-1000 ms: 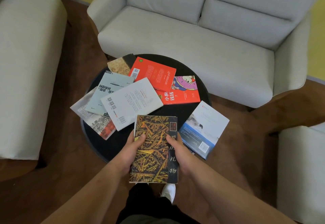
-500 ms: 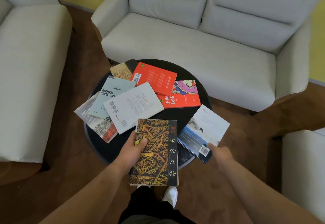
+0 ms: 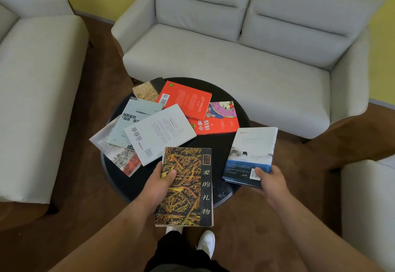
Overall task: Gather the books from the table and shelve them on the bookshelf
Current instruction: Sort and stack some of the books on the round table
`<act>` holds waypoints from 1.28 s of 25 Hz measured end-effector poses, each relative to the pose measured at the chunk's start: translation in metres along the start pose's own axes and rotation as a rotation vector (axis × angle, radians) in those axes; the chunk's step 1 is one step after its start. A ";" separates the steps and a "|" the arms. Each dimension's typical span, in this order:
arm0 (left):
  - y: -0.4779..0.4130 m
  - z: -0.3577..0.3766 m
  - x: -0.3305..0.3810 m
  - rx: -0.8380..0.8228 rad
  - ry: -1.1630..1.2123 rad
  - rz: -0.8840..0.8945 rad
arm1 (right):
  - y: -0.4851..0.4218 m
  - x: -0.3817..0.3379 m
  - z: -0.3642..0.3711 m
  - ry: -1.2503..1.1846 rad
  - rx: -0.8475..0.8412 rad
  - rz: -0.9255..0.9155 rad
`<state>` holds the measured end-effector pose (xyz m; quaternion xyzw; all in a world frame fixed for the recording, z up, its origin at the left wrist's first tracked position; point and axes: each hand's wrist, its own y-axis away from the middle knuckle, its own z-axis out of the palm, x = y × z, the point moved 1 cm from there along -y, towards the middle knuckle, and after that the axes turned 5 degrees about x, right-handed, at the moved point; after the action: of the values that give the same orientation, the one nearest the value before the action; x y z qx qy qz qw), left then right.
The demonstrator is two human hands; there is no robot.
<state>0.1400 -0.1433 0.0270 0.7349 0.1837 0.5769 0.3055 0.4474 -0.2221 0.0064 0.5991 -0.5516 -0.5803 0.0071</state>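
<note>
books point(image 3: 159, 131) in overlapping heap on black table point(image 3: 222, 143), grey sofa point(image 3: 213, 62) beyond

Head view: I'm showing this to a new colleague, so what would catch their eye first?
The gold-and-black book held by the left hand, low in the centre, stands out first. Next, the right hand grips a blue-and-white book at the right edge of the round black table. Behind lie bright red books among pale books.

Even, soft indoor light; wide-angle bending and slight blur toward edges.
</note>
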 end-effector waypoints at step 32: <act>0.037 -0.022 0.013 -0.106 0.222 0.007 | 0.094 -0.023 0.062 -0.027 -0.432 -0.018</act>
<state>0.1193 -0.1575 0.0637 0.6498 0.1833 0.6647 0.3198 0.3490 -0.2046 0.0626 0.5807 -0.4090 -0.6931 0.1231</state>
